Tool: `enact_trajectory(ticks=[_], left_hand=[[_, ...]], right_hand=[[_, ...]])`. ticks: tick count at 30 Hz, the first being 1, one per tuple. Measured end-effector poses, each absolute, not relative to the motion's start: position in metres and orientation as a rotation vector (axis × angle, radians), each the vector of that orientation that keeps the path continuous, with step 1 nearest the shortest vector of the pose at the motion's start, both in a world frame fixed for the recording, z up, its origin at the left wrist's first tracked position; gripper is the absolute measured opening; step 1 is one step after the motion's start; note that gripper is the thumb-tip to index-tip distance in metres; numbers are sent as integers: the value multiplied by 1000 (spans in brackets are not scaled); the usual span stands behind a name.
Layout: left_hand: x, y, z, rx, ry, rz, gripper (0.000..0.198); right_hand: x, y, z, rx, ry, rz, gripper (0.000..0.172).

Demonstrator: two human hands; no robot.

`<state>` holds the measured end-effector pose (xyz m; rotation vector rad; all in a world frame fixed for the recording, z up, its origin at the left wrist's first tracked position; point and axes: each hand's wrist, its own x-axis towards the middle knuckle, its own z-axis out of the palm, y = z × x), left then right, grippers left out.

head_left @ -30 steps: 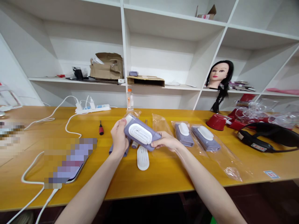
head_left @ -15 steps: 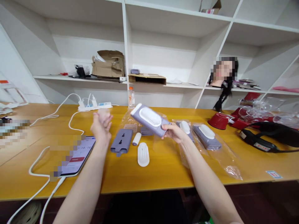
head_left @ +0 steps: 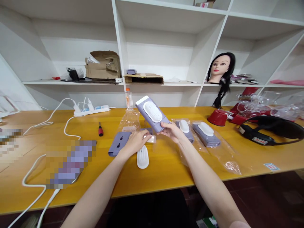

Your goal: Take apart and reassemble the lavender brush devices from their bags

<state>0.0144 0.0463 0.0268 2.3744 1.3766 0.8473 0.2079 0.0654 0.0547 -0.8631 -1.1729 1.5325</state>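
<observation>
My right hand [head_left: 171,130] grips the lower end of a lavender handheld device [head_left: 163,119], which is raised at a tilt above the table with its white oval pad [head_left: 152,112] facing up. My left hand [head_left: 137,141] is low over the table to the left of it, fingers bent around a small clear plastic piece [head_left: 151,139]. Under and beside that hand lie a lavender casing [head_left: 116,146] with two dark cut-outs and a white ribbed oval part [head_left: 142,158]. Another lavender part behind the fingers is mostly hidden.
Two more lavender devices [head_left: 207,134] lie in clear bags on the right. A red-handled screwdriver [head_left: 101,130], a phone [head_left: 71,164] with white cables and a power strip [head_left: 92,110] are on the left. A black headset [head_left: 256,134] and red stands [head_left: 217,117] occupy the far right.
My left hand has moved right and down, from above the screwdriver to the loose parts, covering a small white cylinder. The device in my right hand has tilted more upright.
</observation>
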Motion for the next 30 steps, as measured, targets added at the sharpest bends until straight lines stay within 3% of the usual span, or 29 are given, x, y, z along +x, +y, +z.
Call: enact_trajectory(ticks=[5,10,13,16,21,26,30], left_hand=[[20,47,14,2483,1489,775,33],[7,56,16,1867,1416,1407,17],[-13,60,29,1609,1431,1579,32],[-27,60,39,1162,1132,1705,44],[-25,55,42,1065,898,1865,42],[-8,41,45,1070,664,1682,52],[7,33,51,1027,807,1640,57]], right_hand=[[203,64,52,-894,-1197,1557,17],[205,66,47,-921,-1280,1584,26],[209,66,47,-905,-1345,1623,33],[211,64,49,-887,-1460,1639,39],[210,62,51,-908,-1542,1646,40],[194,53,49,-837,-1406,1634,42],[180,36,54,-788,-1764,1698,43]])
